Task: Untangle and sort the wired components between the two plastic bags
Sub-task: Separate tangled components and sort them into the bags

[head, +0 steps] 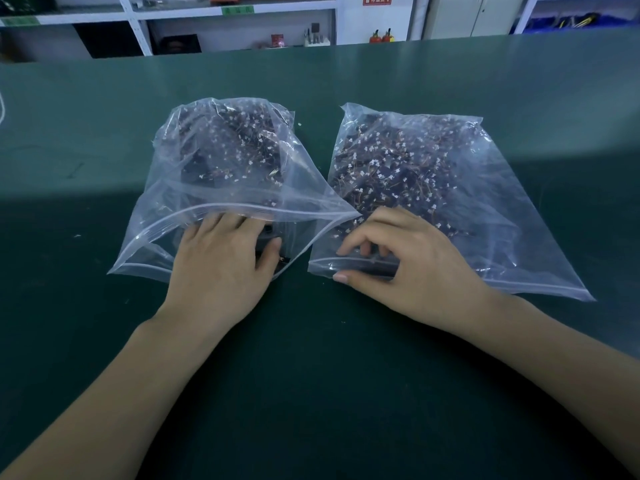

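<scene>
Two clear zip bags lie side by side on a green table. The left bag [162,216] has its mouth gaping toward me and holds a dark heap of wired components [228,150] with small white connectors. The right bag [512,209] holds a similar tangle of wired components [408,168]. My left hand [221,268] reaches into the left bag's mouth, fingers resting on dark pieces; whether it grips one I cannot tell. At the right bag's mouth, my right hand [405,265] has its curled fingers inside and its thumb under a dark component [377,270].
The green table [311,358] stretches wide around the bags. White shelving [138,26] with small items stands beyond the far edge, and blue bins [571,20] sit at the back right. A thin white cord [2,109] shows at the far left edge.
</scene>
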